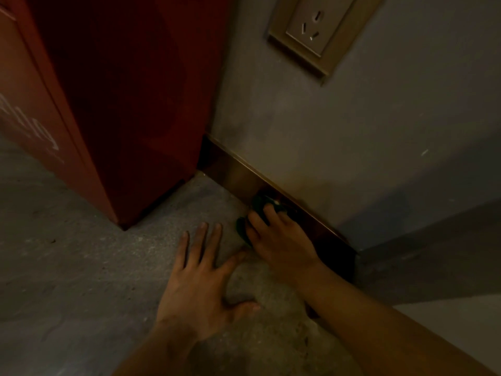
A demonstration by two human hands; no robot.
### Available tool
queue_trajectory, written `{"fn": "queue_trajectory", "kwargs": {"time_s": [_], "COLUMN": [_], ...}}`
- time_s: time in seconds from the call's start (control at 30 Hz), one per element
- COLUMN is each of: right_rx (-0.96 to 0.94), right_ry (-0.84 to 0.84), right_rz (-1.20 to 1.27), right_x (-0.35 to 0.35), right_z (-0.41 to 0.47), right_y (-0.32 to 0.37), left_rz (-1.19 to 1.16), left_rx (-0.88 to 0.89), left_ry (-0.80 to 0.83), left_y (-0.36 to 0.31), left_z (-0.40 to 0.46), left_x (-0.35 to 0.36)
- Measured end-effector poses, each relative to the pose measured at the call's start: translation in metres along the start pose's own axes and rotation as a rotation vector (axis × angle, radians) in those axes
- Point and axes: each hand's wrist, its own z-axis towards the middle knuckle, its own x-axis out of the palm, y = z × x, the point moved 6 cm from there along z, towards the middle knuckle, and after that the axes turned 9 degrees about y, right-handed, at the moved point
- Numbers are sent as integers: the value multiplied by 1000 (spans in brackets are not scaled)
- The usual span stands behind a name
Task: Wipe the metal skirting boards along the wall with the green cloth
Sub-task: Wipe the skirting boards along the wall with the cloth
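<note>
at my far left the red cabinet [113, 104] stands on the grey floor [67, 267], its corner close to where the metal skirting board [233, 172] begins at the foot of the wall [339, 131]. my left hand [200, 283] lies flat and open on the floor, fingers spread, holding nothing, just bracing me. just right of it my right hand [273, 240] is curled over the green cloth [261, 206], gripping it and pressing it against the lower face of the skirting board where board meets floor. i judge i am in the middle of the wiping itself, on the stretch between the cabinet and the darker corner at the right. the light is dim, so i cannot tell which parts are already clean. next i need firm, even pressure and a slide along the strip, keeping the cloth flat on the metal and well below the wall socket [317, 31] above.
</note>
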Motion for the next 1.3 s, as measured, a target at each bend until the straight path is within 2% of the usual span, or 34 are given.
{"fn": "queue_trajectory", "kwargs": {"time_s": [0.17, 0.4, 0.6, 0.87, 0.97, 1.1, 1.3], "right_rx": [1, 106, 275, 310, 319, 160, 65], "right_ry": [141, 249, 210, 74, -44, -197, -188], "right_rz": [4, 136, 392, 528, 475, 283, 41], "right_x": [-2, -8, -10, -21, -34, -53, -47], "right_z": [-16, -31, -49, -61, -55, -33, 4], "right_y": [1, -7, -13, -16, -25, -17, -10], "left_rz": [-2, -13, 3, 7, 12, 13, 4], "left_rx": [1, 0, -5, -5, -9, -19, -3], "left_ry": [6, 2, -3, 13, 19, 23, 15], "left_y": [0, -1, -1, -2, -2, -1, -2], "left_z": [0, 0, -1, -1, -1, -1, -1], "left_x": [0, 0, 0, 1, 2, 2, -2]}}
